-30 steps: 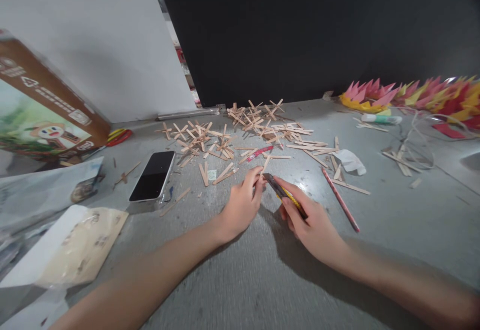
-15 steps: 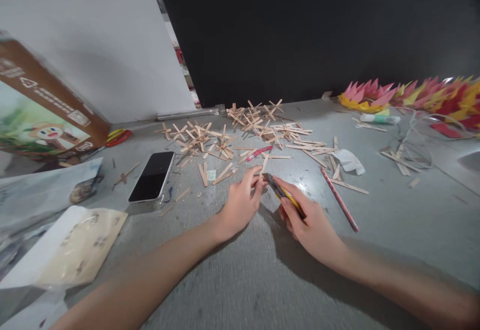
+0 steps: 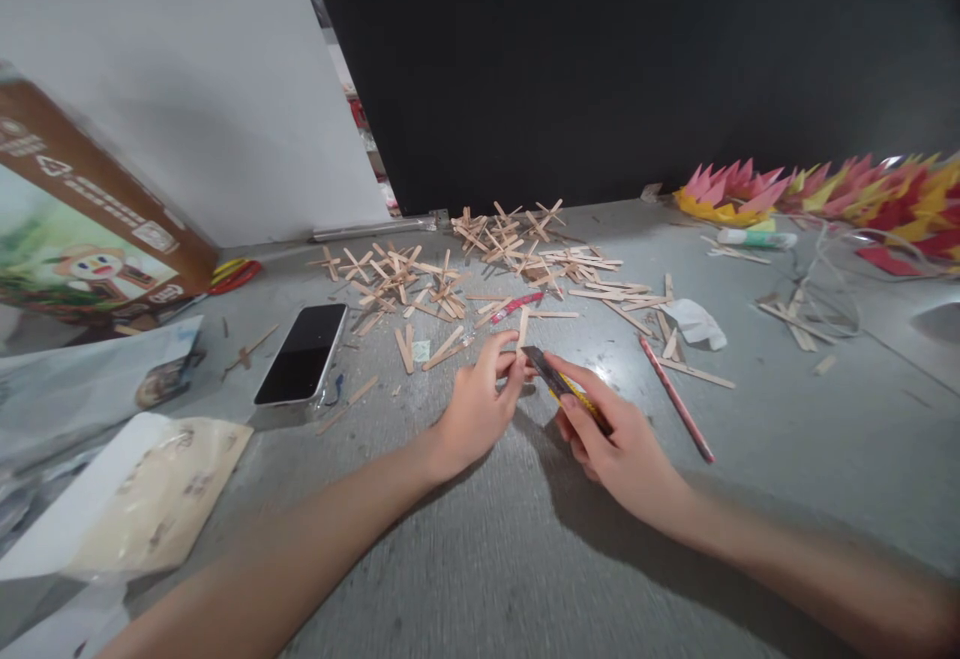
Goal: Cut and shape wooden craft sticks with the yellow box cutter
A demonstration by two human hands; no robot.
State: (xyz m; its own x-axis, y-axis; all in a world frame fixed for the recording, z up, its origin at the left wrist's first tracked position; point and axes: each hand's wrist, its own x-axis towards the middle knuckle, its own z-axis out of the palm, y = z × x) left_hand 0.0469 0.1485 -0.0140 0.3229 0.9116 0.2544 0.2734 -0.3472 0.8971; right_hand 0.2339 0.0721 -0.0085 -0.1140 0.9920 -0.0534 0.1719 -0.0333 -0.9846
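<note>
My left hand pinches a flat wooden craft stick, whose upper end points away from me; its lower end is hidden by the fingers. In my right hand is a utility knife with a yellow and black body, the index finger lying along its top. The knife's front end is close beside the stick and the left fingertips; I cannot tell whether the blade touches the wood. Beyond the hands lie loose sticks and several crossed stick pieces in a heap.
A phone lies left of my hands, near a printed carton and a paper packet. To the right are a pink pencil, a crumpled tissue, a glue stick and pink-yellow paper crowns.
The stick in my left hand has turned slightly to stand more upright in the view. Both hands keep their grips and have barely moved.
</note>
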